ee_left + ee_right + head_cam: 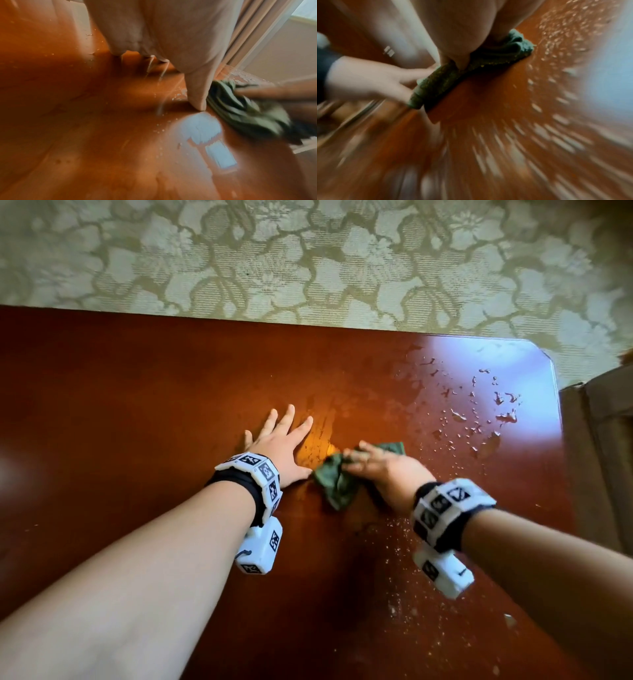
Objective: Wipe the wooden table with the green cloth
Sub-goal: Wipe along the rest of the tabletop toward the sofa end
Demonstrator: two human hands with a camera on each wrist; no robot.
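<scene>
Forearms fill the near edge of the head view, both wrists banded with marker blocks. Left hand [279, 445] lies flat, fingers spread, bracing on the tabletop [137, 392]. Right hand [383, 470] presses on the green cloth [337, 484], fingers laid across it; cloth sits mid-table, just right of the left thumb. Step in hand looks like a wiping stroke. Water droplets [493, 412] remain toward the far right corner, finer specks nearer; next pass probably needs to carry the cloth out that way.

Left wrist view: left hand [164, 33] open, thumb tip on the wood, green cloth [240, 108] bunched just beside it under blurred fingers of the other hand.

Right wrist view: heavily blurred. Right hand [464, 29] bears down on the green cloth [496, 58], crumpled, folded in ridges, dark and textured, likely damp. Left hand [373, 79] touches its edge.
</scene>
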